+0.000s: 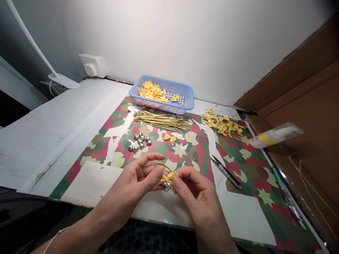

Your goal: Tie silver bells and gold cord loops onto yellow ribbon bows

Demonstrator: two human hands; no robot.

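Near the front edge of the table, a yellow ribbon bow (172, 175) with a silver bell (166, 186) at its middle is held between both hands. My left hand (144, 178) pinches the bow's left side with thumb and fingers, its index finger raised above. My right hand (197, 190) grips the right loop between thumb and index finger. A gold twist tie (164, 165) curves up behind the bow. Beyond my hands lie a loose yellow bow (170, 139), a group of silver bells (140, 141) and a bundle of gold ties (160, 120).
A blue basket (161, 78) of bows and bells stands by the wall. Bows with ties (222, 123) lie at the back right. Scissors (226, 171), a glue bottle (277, 135) and a pen (288, 197) are on the right. A white lamp (63, 80) stands at the left.
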